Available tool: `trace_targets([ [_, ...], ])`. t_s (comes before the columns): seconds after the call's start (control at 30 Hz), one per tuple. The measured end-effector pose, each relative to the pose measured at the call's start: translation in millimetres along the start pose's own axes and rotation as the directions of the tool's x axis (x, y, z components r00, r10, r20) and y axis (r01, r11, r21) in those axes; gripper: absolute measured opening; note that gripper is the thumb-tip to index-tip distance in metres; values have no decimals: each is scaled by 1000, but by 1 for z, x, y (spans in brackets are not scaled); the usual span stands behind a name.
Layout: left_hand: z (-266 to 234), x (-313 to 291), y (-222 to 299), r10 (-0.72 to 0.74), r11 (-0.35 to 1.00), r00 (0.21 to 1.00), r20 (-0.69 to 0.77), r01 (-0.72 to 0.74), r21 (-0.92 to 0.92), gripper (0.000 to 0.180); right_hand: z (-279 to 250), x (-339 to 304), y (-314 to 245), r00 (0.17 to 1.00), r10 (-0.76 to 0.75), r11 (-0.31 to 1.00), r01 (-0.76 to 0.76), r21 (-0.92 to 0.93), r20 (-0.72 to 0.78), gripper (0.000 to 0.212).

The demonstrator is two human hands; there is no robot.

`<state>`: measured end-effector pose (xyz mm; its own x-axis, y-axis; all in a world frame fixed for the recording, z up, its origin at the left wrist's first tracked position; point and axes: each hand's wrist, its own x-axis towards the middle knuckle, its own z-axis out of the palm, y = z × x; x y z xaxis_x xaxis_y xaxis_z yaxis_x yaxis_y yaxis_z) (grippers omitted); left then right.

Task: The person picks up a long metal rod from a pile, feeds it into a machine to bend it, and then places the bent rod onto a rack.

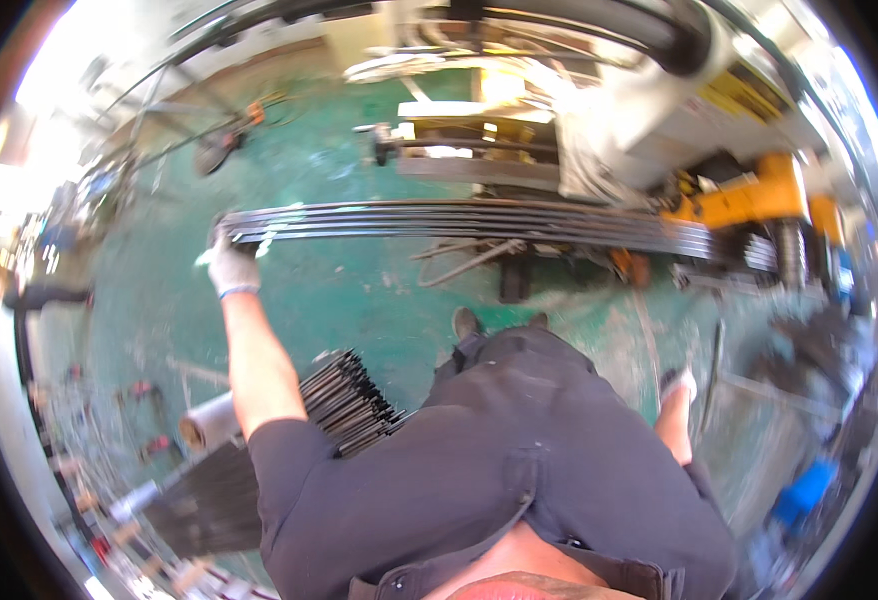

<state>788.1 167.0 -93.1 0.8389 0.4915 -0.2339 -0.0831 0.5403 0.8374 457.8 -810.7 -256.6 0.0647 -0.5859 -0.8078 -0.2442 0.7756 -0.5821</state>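
Several long, thin dark metal bars (439,220) lie side by side across the view, held roughly level. Around their left end my left hand (233,266), in a white glove, is closed with the arm stretched forward. Toward the right the bars reach over a machine's work area, beside an orange machine part (749,195). My right hand (679,382), also in a white glove, hangs low by my right side, away from the bars. Its fingers are too small and blurred to read.
A stack of dark bars (347,402) lies at my left side, near a pale roll (209,422). The large machine (659,120) stands ahead and to the right. A blue object (804,492) is at the lower right. Beneath me is a green floor (349,290).
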Motion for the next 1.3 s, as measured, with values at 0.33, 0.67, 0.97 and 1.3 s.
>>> trace_targets([
  [0.33,-14,0,15,-19,986,972,234,58,-158,45,112,-59,-12,970,-223,964,234,-129,96,23],
  [0.67,77,-94,-100,-50,902,973,-225,-53,-429,66,108,-72,-60,953,-261,911,296,-288,155,31],
  [0.97,190,-192,-336,-437,869,885,-160,370,-328,48,41,92,-146,995,-102,916,97,-388,8,29],
  [1.3,407,-377,-514,-603,768,785,-142,619,163,39,55,232,-240,923,-88,406,376,-833,374,32],
])
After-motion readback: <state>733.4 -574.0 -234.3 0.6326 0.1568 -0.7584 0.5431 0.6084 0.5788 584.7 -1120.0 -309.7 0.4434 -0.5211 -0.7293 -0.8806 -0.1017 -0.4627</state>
